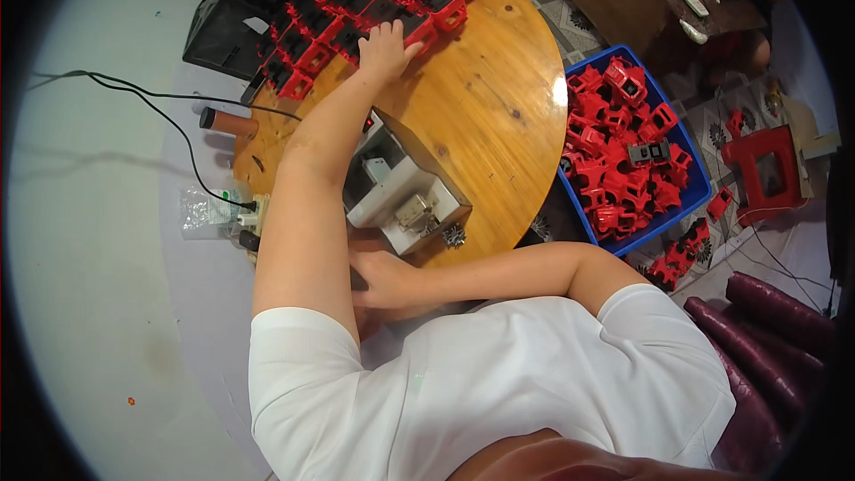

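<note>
My left hand (385, 52) reaches across the round wooden table to the rows of red plastic housings with black inserts (356, 2). Its fingers are apart and touch the near edge of these rows, with the thumb out to the side. Close to my body, my right hand (389, 280) is curled around a dark thing; my left arm covers its fingertips, so what it holds is hidden. Just beyond the right hand stands a grey metal box machine (411, 183), apparently a screw feeder, with a small red display. A little pile of screws (454, 234) lies at its corner.
Right of the table (499, 116), a blue crate (699, 169) is heaped with red housings (614, 138). More red parts (681, 254) lie on the floor. A black bin (223, 44) stands far left. A black cable (178, 96) runs onto the table near an orange cylinder (233, 123).
</note>
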Action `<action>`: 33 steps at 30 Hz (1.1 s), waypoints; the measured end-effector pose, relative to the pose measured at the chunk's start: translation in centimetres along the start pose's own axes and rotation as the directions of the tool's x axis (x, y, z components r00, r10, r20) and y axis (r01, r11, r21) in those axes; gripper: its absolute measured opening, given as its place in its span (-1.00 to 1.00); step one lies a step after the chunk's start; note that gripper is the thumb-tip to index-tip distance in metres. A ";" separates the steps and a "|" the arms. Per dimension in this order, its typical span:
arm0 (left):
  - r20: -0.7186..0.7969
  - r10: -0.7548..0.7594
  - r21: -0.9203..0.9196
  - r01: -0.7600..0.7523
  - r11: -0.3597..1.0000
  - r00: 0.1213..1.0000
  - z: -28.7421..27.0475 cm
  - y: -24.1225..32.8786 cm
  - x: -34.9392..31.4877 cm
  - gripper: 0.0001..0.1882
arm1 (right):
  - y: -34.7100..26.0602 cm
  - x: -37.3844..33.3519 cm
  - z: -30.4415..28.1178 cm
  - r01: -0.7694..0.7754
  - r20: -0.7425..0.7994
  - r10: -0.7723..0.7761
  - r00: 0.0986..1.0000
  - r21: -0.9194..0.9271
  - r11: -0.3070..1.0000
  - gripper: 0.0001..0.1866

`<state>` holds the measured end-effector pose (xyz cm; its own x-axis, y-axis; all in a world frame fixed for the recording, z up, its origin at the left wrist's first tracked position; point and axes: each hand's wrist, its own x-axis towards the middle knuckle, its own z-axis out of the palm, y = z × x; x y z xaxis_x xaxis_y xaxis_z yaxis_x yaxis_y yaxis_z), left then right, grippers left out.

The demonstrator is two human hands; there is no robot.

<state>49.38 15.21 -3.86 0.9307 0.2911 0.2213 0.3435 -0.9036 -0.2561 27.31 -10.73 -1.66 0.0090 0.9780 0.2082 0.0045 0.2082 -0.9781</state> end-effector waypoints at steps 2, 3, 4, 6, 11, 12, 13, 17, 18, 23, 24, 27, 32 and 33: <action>-0.063 0.045 0.023 -0.044 0.999 0.997 0.5 0.2 0.0 -0.40 | -0.3 -0.1 -0.5 0.025 0.004 -0.025 1.000 0.018 1.000 -0.16; -0.070 0.074 0.027 -0.072 0.997 0.995 0.4 0.1 0.1 -0.43 | -0.3 0.0 -0.4 0.070 -0.047 -0.069 0.997 0.021 0.997 -0.24; -0.076 0.100 0.032 -0.098 0.995 0.992 0.4 -0.2 0.2 -0.47 | -0.2 0.1 -0.2 0.114 -0.096 -0.112 0.989 0.023 0.993 -0.30; -0.111 0.116 0.036 -0.113 0.993 0.987 0.6 -1.0 -0.1 -0.52 | -0.3 -0.1 0.2 0.107 -0.087 -0.105 0.991 0.020 0.994 -0.30; -0.221 0.060 0.007 -0.060 0.998 0.974 -4.1 -3.5 -1.4 -0.58 | 0.2 -0.2 0.1 0.055 -0.110 -0.060 0.992 -0.053 0.997 -0.31; -0.254 0.032 0.002 -0.033 0.999 0.967 -6.7 -4.6 -3.0 -0.56 | -0.1 -0.3 0.1 0.036 -0.081 -0.039 0.996 -0.037 0.999 -0.34; -0.292 0.012 -0.006 -0.015 1.000 0.956 -9.4 -6.0 -4.6 -0.54 | -0.5 -0.1 -0.3 0.017 -0.061 -0.018 0.998 -0.026 1.000 -0.37; -0.472 -0.081 -0.046 0.068 0.997 0.878 -19.9 -13.8 -19.0 -0.48 | -0.6 -0.4 0.6 0.056 -0.144 -0.062 0.988 -0.048 0.997 -0.48; -0.499 -0.107 -0.028 0.107 0.994 0.860 -22.1 -14.6 -22.8 -0.49 | -0.7 -0.4 0.5 0.059 -0.149 -0.062 0.987 -0.026 0.998 -0.48; -0.418 -0.195 0.112 0.263 0.958 0.887 -24.8 -11.6 -39.8 -0.49 | -0.1 -0.6 1.1 0.204 -0.306 -0.213 0.928 -0.062 0.977 -0.57; -0.338 -0.244 0.041 0.274 0.961 0.909 -24.2 -9.3 -41.1 -0.48 | 0.0 -0.6 1.0 0.140 -0.309 -0.102 0.946 0.104 0.985 -0.63; -0.206 -0.261 0.031 0.273 0.962 0.943 -22.4 -2.8 -43.1 -0.49 | -0.1 -0.1 0.6 0.069 -0.347 0.060 0.936 0.348 0.935 -0.76; -0.168 -0.213 -0.016 0.214 0.977 0.962 -20.4 3.4 -42.5 -0.43 | -3.4 -0.6 -1.4 0.215 -0.400 -0.103 0.911 0.245 0.945 -0.73; -0.174 -0.196 0.013 0.201 0.980 0.965 -20.3 3.9 -42.2 -0.42 | -4.3 -0.6 -2.2 0.224 -0.385 -0.128 0.914 0.217 0.950 -0.73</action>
<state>8.87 -6.99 4.88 0.8091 0.4030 0.4278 0.5251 -0.8225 -0.2183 29.47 -12.28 2.38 0.3925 0.8637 0.3162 -0.2107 0.4191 -0.8831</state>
